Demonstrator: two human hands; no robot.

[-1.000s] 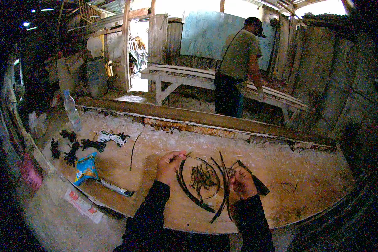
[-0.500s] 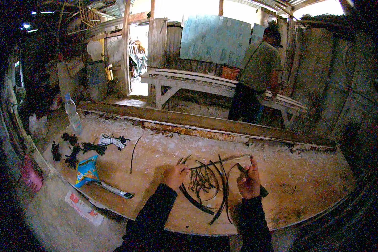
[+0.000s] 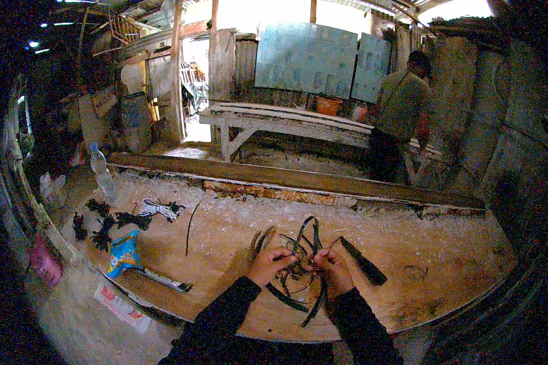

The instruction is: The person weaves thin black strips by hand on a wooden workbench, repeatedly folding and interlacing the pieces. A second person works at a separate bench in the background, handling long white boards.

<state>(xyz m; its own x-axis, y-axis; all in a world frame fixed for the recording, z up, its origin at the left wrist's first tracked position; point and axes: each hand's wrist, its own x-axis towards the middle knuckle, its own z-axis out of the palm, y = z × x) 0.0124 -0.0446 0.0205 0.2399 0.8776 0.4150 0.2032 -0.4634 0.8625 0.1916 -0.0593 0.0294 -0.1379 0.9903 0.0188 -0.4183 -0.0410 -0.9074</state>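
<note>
My left hand pinches a thin dark strip, which bends up in a narrow loop between my hands. My right hand is closed on the same strip, its fingertips close to the left ones. Below and between them lies a tangle of thin dark strands, partly hidden by my fingers. Wider black strips curve around it, one near my left wrist and another by my right wrist. Just right of my right hand lies a dark tapered piece; its exact kind is unclear.
On the table's left are several dark bundles, a white-and-black cord bundle, a blue snack packet, a long narrow wrapper and a plastic bottle. A person stands beside a long bench beyond the table.
My right hand has come down and left towards my left hand, so the stretched strip now bends in a loop. The dark tapered piece is uncovered. The person behind has moved right.
</note>
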